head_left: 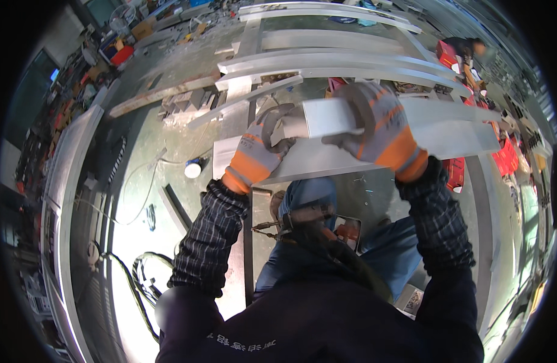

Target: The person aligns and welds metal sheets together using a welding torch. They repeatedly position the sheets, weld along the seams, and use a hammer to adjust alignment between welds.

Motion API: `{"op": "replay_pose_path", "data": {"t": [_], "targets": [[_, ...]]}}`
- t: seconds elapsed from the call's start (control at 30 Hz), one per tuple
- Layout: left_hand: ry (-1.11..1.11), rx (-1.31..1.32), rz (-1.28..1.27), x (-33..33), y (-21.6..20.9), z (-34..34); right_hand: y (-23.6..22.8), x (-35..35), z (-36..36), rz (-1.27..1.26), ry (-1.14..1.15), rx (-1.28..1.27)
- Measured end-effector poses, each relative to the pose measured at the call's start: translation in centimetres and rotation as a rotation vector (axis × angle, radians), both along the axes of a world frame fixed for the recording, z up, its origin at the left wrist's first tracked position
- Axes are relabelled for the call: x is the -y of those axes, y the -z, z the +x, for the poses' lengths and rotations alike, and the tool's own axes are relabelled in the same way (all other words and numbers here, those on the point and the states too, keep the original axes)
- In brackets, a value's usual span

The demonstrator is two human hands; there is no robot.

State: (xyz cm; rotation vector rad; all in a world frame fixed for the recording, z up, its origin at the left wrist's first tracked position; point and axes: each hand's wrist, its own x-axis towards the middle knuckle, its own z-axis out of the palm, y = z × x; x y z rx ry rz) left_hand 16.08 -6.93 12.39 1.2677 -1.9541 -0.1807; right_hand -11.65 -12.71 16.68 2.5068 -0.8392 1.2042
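Note:
A short piece of silver metal profile (330, 117) is held up between my two hands, its flat face slightly blurred. My left hand (257, 150), in a grey and orange work glove, curls its thumb and fingers at the piece's left end. Gloved alike, my right hand (381, 124) wraps around its right end, thumb below and fingers over the top. Directly beneath lies a wide, flat silver metal beam (327, 160), running left to right across the supports. Whether the short piece touches that beam I cannot tell.
Long metal bars (345, 60) lie across the rack beyond my hands. A small white and blue round container (193, 168) sits at left, near a cable. A dark power tool (312, 215) is by my legs. Red boxes (454, 174) stand at right; another person (463, 48) bends far right.

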Motion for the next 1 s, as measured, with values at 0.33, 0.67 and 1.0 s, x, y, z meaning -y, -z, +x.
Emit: {"op": "replay_pose_path", "data": {"t": [0.33, 0.67, 1.0], "targets": [[-0.298, -0.862, 0.336, -4.0, 7.0, -1.1, 5.7, -2.0, 2.5, 0.097, -0.044, -0.134], [-0.016, 0.038, 0.034, -3.2, 6.8, -5.2, 8.2, -4.6, 0.6, 0.371, 0.008, -0.328], [-0.056, 0.251, -0.020, -3.3, 9.0, -6.0, 19.1, -7.1, -15.7, 0.955, 0.486, 0.165]]}}
